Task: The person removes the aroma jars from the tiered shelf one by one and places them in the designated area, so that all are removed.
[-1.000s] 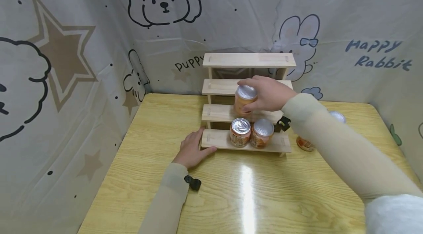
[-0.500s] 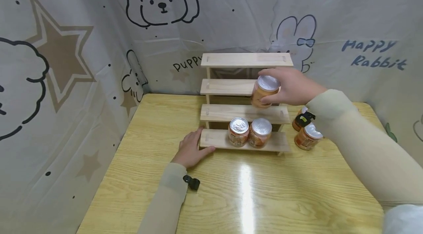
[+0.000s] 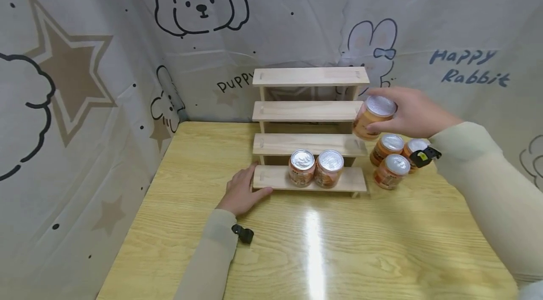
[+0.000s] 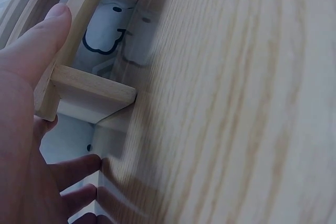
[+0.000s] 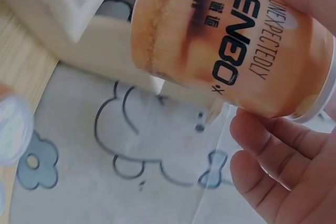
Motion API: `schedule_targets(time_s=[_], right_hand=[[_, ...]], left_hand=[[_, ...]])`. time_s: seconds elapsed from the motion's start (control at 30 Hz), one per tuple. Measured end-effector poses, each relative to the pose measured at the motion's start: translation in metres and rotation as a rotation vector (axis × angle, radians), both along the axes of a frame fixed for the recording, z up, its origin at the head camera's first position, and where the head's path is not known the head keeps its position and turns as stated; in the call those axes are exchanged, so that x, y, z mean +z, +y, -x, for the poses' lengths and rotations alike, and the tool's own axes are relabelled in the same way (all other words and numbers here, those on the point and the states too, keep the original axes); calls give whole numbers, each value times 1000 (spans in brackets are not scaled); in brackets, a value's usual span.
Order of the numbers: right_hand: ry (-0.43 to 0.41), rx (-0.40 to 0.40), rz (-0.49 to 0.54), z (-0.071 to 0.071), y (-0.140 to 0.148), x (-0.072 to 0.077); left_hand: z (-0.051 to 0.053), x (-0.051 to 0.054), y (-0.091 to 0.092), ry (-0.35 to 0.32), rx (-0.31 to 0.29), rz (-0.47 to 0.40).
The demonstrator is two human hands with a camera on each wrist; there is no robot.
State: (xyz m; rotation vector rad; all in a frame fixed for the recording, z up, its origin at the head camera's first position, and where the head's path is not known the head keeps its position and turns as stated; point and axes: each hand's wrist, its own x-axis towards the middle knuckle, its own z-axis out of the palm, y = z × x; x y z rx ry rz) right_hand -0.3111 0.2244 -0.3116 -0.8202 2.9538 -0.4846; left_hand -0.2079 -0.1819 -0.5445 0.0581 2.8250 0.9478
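Note:
My right hand (image 3: pixel 417 111) holds an orange-labelled can (image 3: pixel 373 116) with a silver lid, thumb and fingers around its upper part. That can is in the air, tilted, at the right end of the stepped wooden rack (image 3: pixel 309 143). In the right wrist view, dark lettering shows on the can's side (image 5: pixel 220 40). My left hand (image 3: pixel 242 192) grips the left end of the rack's lowest shelf, the thumb (image 4: pixel 44 35) lying along the plank and other fingertips reaching the table. Two similar cans, left can (image 3: pixel 302 168) and right can (image 3: pixel 329 168), stand side by side on that lowest shelf.
Right of the rack, a front can (image 3: pixel 391 171), a rear can (image 3: pixel 387 148) and another can (image 3: pixel 413 149) partly behind my wrist strap stand close together on the wooden table (image 3: pixel 339 243). A printed cloth (image 3: pixel 297 36) hangs behind the rack.
My right hand has carried the can rightward from above the middle shelves to the rack's right end. Cans on the table have come into sight. My left hand stays at the rack.

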Motion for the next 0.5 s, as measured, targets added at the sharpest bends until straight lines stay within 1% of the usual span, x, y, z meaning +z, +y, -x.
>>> schedule_targets(time_s=[0.27,0.5], right_hand=[[-34,-75,19,-4,36,-9],[-45,-153,8,-10,67,-19]], left_hand=[[0,0,0,2,-5,0],[-1,3,0,1,0,3]])
